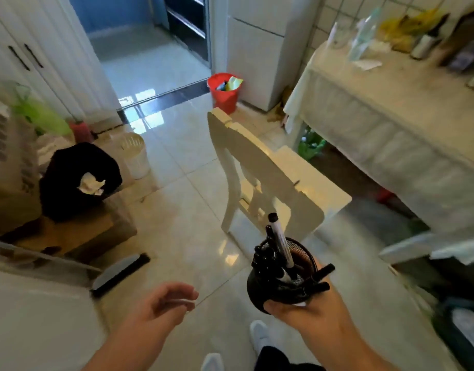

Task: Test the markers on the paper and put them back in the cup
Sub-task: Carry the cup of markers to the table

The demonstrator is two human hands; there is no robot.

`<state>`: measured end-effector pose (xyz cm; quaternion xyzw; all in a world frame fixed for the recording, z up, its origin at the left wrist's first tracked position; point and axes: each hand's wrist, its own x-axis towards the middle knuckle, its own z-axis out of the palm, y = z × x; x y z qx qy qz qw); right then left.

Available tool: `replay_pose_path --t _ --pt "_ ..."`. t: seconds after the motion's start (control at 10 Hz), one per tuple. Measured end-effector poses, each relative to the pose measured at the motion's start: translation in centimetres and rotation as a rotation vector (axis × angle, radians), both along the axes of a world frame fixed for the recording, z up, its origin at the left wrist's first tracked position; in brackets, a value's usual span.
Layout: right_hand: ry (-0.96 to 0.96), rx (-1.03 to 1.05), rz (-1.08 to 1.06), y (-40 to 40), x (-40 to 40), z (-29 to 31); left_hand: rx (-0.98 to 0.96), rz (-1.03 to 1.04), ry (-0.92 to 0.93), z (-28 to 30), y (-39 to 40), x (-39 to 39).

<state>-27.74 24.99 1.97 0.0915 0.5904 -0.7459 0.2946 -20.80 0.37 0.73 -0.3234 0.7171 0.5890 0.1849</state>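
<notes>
A glossy pale tiled floor [177,199] fills the middle of the view, running back to an open doorway with a dark threshold strip. A white chair [260,178] stands on the tiles ahead, its back toward the camera, and beyond it a red bucket [224,92] with scraps inside sits beside a white fridge [260,52]. To the right a table under a pale cloth [385,121] carries blurred bottles and bags along a tiled wall. On the left a black bin [78,180] with crumpled white paper in it rests on a cardboard box [96,228], with a white slotted basket [135,156] on the floor just behind. The right hand [308,309] is low in the frame, gripping a black mesh cup [278,279] from underneath, fingers wrapped around its base and far side; the cup is tilted toward the camera and carried in the air above the floor. It is crowded with black markers [262,258], most leaning to the left rim, a couple poking out over the fingers on the right. One marker with a white barrel [280,236] stands taller than the rest, its black cap uppermost. The left hand [163,303] hovers apart from the cup, to its left, fingers loosely curled and half open; something small and pale seems to lie along the fingertips, though motion blur makes it impossible to tell whether anything is held. White shoes [260,336] show at the bottom edge.
</notes>
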Motion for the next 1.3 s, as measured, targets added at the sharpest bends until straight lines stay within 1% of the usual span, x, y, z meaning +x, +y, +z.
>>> replay_pose_path --t 0.1,0.2,0.4,0.5,0.6,0.7,0.9,1.1,1.3 --pt "0.312 0.678 0.188 2.2 3.3 -1.8 0.023 -0.13 0.003 -1.1 0.7 -1.3" --pt "0.176 0.522 -0.182 3.6 6.4 -2.5 0.006 -0.277 0.027 -2.2 2.4 -2.5" --pt "0.094 0.542 -0.46 7.6 10.0 -1.8 0.048 -0.583 0.082 -2.1 8.0 -5.3" --pt "0.09 0.474 -0.603 10.0 10.8 -1.1 0.083 -0.645 0.118 -1.8 11.5 -6.4" --pt "0.102 0.478 -0.688 12.7 12.0 -0.9 0.076 -0.704 0.129 -2.1 15.3 -7.1" --pt "0.118 0.513 -0.725 15.7 12.9 -1.0 0.058 -0.754 0.132 -2.4 18.9 -7.2" --pt "0.132 0.509 -0.749 22.5 13.9 -1.1 0.117 -0.695 0.162 -2.0 25.5 -6.9" --pt "0.146 0.462 -0.773 27.9 13.0 -0.6 0.058 -0.701 0.204 -1.2 30.4 -7.4" --pt "0.141 0.462 -0.756 32.2 10.0 -1.1 0.006 -0.738 0.206 -0.3 34.2 -10.4"
